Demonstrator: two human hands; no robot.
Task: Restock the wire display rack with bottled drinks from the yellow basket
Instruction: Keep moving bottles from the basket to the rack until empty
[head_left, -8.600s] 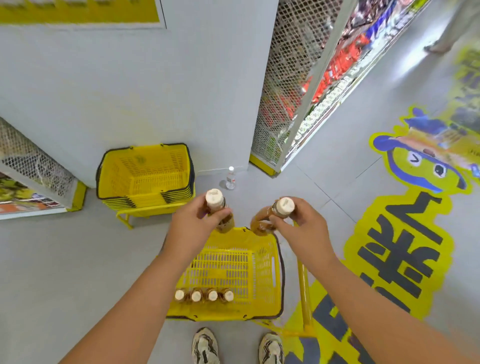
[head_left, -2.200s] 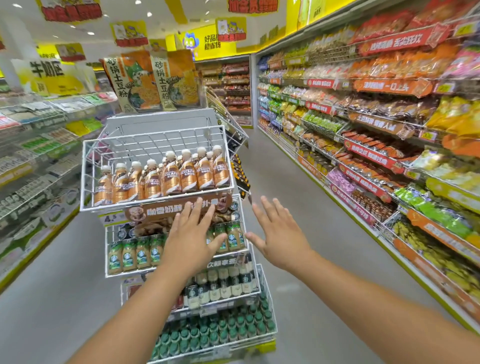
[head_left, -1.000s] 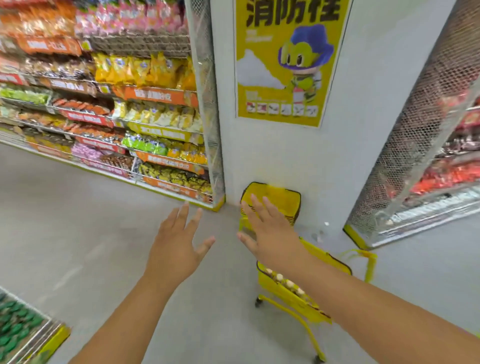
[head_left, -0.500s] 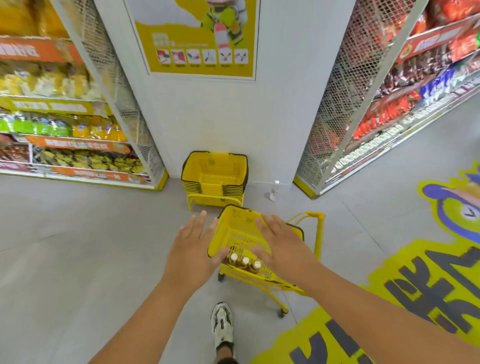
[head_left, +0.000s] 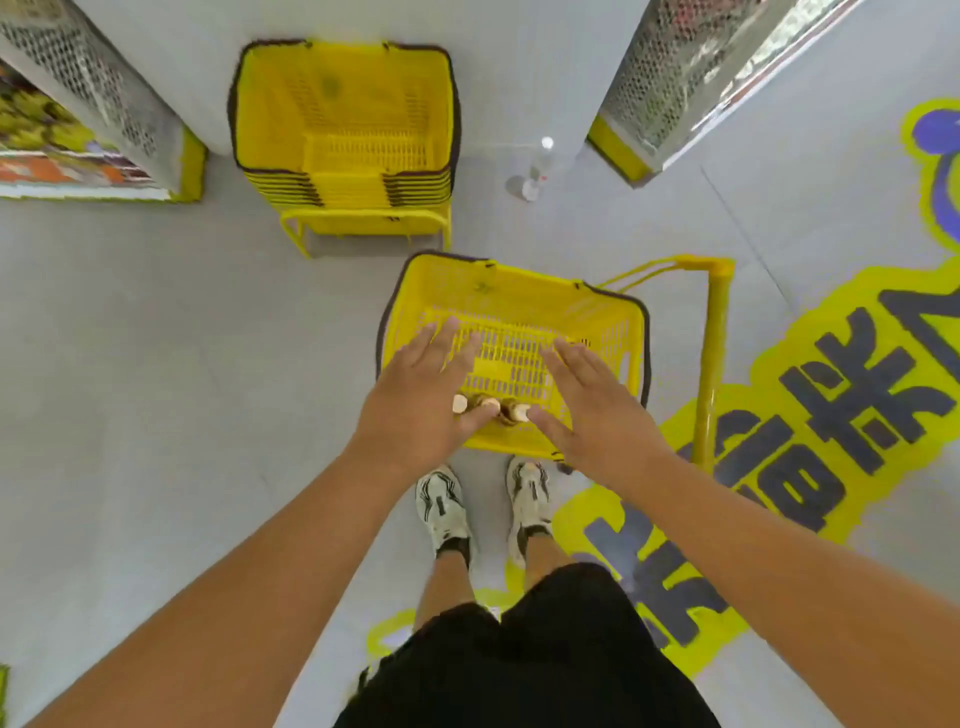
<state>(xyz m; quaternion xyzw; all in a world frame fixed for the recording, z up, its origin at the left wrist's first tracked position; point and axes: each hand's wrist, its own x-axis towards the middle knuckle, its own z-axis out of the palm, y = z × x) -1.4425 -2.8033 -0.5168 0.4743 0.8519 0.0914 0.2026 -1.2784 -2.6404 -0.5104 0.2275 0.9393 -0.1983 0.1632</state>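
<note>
Floor is grey, with a yellow graphic on the right; the rack is out of frame. A stack of empty baskets sits by the wall, well apart from the working basket, which rides on a yellow trolley with its handle on the right. The person stands at the basket's near edge, shoes just behind it. Bottles stand upright in a row against the near wall, long axes vertical, only the pale caps showing; three caps visible, more may be hidden under the hands. They lie directly below and between the two hands, slightly closer to the left one. Left hand hovers palm down, fingers straight and spread, thumb at the caps, gripping nothing. Right hand is the same: flat, spread, empty, thumb tip beside the rightmost cap. Both forearms reach forward and down. Next move is likely a short drop, with fingers curling round the necks. A clear bottle stands on the floor by the wall.
</note>
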